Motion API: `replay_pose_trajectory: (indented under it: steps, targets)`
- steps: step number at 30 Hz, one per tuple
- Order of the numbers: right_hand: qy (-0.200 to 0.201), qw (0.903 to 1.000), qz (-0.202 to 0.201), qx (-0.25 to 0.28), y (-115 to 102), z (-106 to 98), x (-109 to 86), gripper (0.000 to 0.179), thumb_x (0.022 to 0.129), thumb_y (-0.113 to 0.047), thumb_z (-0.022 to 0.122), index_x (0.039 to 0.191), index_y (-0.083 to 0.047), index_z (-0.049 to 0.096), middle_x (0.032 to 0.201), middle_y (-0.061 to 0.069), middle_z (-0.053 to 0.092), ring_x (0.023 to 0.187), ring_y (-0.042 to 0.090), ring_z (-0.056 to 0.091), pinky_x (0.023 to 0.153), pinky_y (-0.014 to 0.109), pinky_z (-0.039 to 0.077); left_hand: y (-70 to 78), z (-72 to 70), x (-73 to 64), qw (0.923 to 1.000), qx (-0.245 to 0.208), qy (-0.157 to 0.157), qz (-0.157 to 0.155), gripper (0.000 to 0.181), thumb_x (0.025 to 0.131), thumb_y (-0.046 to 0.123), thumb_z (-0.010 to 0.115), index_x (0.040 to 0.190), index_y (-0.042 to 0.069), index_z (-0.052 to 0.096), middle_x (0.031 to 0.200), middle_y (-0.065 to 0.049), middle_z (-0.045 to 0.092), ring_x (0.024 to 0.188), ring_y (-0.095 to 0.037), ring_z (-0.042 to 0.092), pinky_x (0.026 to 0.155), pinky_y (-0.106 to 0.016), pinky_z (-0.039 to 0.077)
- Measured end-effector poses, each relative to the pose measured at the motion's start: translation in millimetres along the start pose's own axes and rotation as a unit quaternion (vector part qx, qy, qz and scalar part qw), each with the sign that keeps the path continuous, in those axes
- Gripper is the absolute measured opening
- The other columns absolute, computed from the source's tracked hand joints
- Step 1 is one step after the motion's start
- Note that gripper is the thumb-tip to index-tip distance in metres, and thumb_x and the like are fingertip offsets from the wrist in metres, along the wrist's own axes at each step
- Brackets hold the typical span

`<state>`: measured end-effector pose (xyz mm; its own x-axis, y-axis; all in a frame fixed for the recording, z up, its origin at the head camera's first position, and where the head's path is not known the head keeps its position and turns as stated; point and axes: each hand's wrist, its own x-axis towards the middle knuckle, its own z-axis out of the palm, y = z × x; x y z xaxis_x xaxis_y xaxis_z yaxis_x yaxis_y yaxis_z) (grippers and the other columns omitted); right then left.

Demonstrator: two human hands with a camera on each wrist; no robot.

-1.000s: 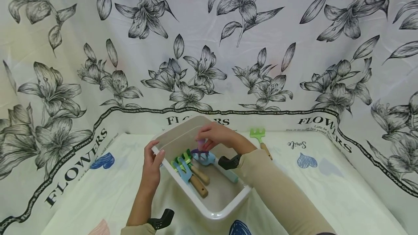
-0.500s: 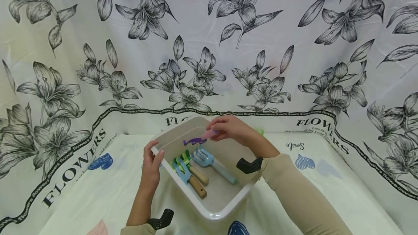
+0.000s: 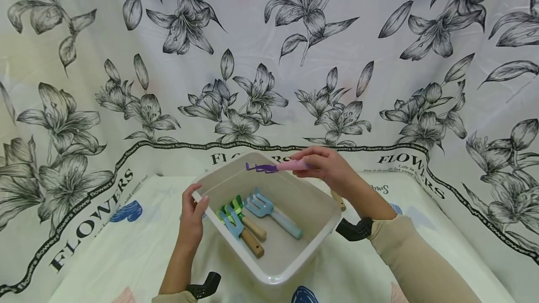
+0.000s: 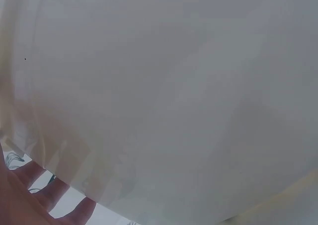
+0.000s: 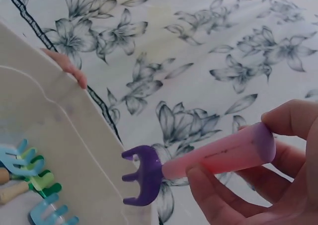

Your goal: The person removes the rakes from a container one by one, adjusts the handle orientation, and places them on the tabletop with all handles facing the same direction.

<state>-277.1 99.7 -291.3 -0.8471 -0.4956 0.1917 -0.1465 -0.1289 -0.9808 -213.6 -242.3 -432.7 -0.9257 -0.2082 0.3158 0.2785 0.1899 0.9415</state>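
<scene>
My right hand (image 3: 330,167) pinches the pink handle of a small hand rake (image 5: 218,153) with a purple, pronged head. The rake is held above the far rim of a white plastic tub (image 3: 290,263), out over its far right part in the head view. My left hand (image 3: 193,216) grips the tub's left rim, thumb on top and fingers at the outer side. The left wrist view shows mostly the tub's outer wall (image 4: 164,96), with several fingertips at the lower left. Inside the tub lie a light-blue hand fork (image 3: 273,213), a blue fork with a wooden handle (image 3: 252,242) and a green fork (image 3: 254,227).
A wooden handle (image 3: 338,200) shows on the sheet beyond the tub's right side, partly hidden by my right arm. The sheet (image 3: 139,247) bears printed hearts. A flower-print cloth (image 3: 269,83) hangs behind as a wall.
My right hand has lifted the purple rake up out of the tub and moved right. The rake now lies nearly level. My left hand keeps its hold on the rim.
</scene>
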Motion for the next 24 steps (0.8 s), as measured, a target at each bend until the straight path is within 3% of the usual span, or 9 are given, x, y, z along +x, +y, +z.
replay_pose_trajectory:
  steps: [13, 19, 24]
  targets:
    - [0.037, 0.9964, -0.062, 0.045, -2.4, -39.3, -25.6, 0.023, 0.099, -0.001, 0.047, 0.103, -0.001, 0.070, 0.128, 0.019, 0.048, 0.104, 0.034, 0.062, 0.091, 0.044, 0.049, -4.4, -1.3, 0.1, 1.0000, 0.005, 0.003, -0.001, 0.048, 0.104, 0.034, 0.042, 0.147, 0.020, 0.023, 0.150, -0.006, 0.028, 0.128, -0.036, 0.040, 0.101, -0.059, 0.034]
    - [0.081, 0.9949, -0.047, 0.038, 10.7, -55.6, -38.9, 0.021, 0.100, -0.006, 0.049, 0.108, 0.002, 0.067, 0.131, 0.017, 0.042, 0.109, 0.030, 0.059, 0.093, 0.040, 0.048, -3.1, -1.5, -0.7, 1.0000, 0.006, 0.001, 0.000, 0.048, 0.104, 0.034, 0.041, 0.146, 0.020, 0.023, 0.151, -0.005, 0.026, 0.129, -0.035, 0.038, 0.103, -0.061, 0.032]
    - [0.125, 0.9919, -0.022, 0.008, 27.8, -71.6, -48.5, 0.027, 0.100, -0.009, 0.052, 0.117, 0.012, 0.058, 0.129, 0.014, 0.044, 0.108, 0.026, 0.060, 0.093, 0.039, 0.048, -1.4, -0.4, 0.1, 1.0000, 0.001, -0.003, 0.001, 0.047, 0.104, 0.033, 0.041, 0.146, 0.020, 0.023, 0.151, -0.004, 0.025, 0.130, -0.036, 0.037, 0.104, -0.061, 0.032]
